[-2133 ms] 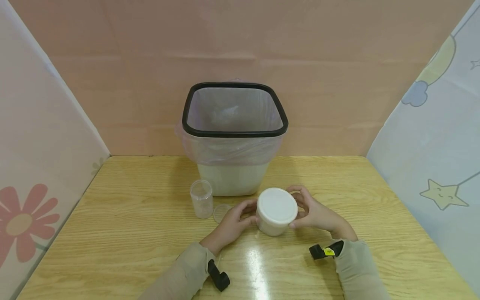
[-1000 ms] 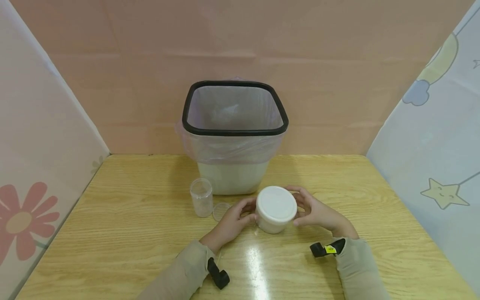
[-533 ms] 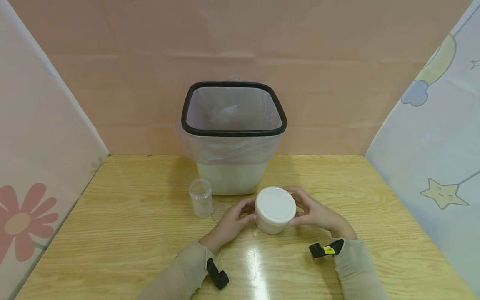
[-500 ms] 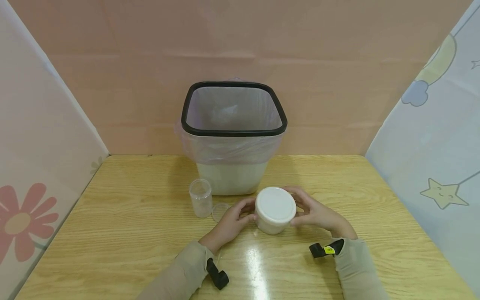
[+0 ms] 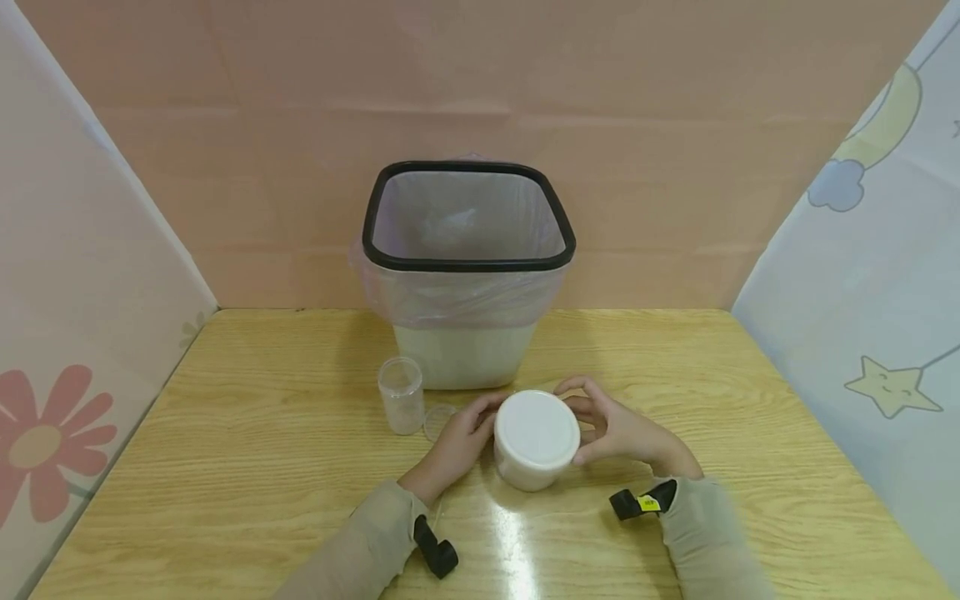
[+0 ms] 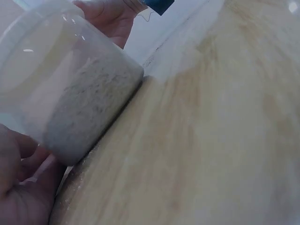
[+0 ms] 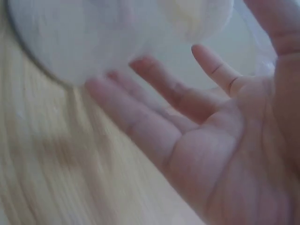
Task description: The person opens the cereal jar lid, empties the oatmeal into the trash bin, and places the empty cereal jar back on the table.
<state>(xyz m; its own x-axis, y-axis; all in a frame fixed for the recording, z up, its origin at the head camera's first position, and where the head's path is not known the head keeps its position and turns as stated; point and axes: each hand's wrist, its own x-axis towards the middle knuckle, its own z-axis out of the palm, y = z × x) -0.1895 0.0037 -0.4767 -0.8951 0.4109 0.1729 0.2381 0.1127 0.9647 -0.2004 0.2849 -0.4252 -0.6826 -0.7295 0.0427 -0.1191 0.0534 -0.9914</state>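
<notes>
In the head view a round plastic tub (image 5: 537, 433) with a white lid stands between the two hands. Its see-through wall in the left wrist view shows a pale grey, lumpy filling (image 6: 91, 101) low inside. My left hand (image 5: 461, 442) holds the tub's left side, its fingertips partly hidden behind the wall. On the other side my right hand (image 5: 618, 429) has thumb and fingers spread around the tub. Its fingers (image 7: 140, 119), loosely bent, reach right to the tub's wall in the right wrist view, the palm well apart from it.
Behind the tub stands a bin (image 5: 465, 358) with a black rim and a bag liner. A clear empty jar (image 5: 402, 398) is at the bin's front left, with a clear round lid (image 5: 437, 423) flat on the wooden table (image 5: 225, 467) beside it.
The tub has shifted left and nearer to the person. The right hand has followed it a little to the left, and the left hand has barely moved.
</notes>
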